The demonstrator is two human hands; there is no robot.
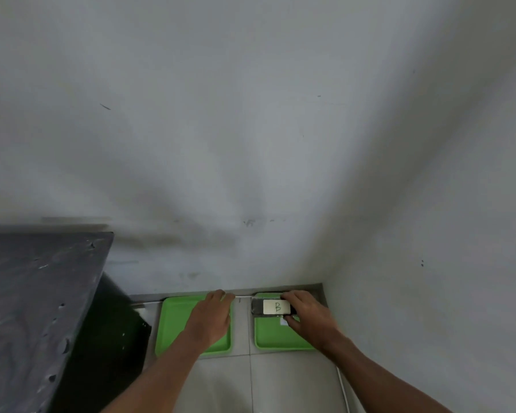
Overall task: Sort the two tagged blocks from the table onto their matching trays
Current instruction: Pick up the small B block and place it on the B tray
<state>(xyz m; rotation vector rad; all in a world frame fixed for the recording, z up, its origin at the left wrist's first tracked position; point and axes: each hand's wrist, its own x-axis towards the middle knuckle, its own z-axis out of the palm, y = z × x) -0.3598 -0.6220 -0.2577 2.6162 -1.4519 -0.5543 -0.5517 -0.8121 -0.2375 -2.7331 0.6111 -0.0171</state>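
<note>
Two green trays lie side by side on the tiled floor against the wall. My right hand point(307, 315) grips a dark block point(258, 308) with a white tag marked "B". It holds the block over the far end of the right tray point(268, 338). A small white label point(284, 322) shows on that tray just beneath the block. My left hand point(213, 317) reaches palm down across the left tray point(173, 323), its fingers curled at the far rim. Whatever is under that palm is hidden. The other tagged block is out of sight.
A dark grey table top point(42, 308) juts in at the left, with black shadow beneath it next to the left tray. White walls meet in a corner just behind and to the right of the trays. A thin white cable point(341, 383) runs along the floor at the right.
</note>
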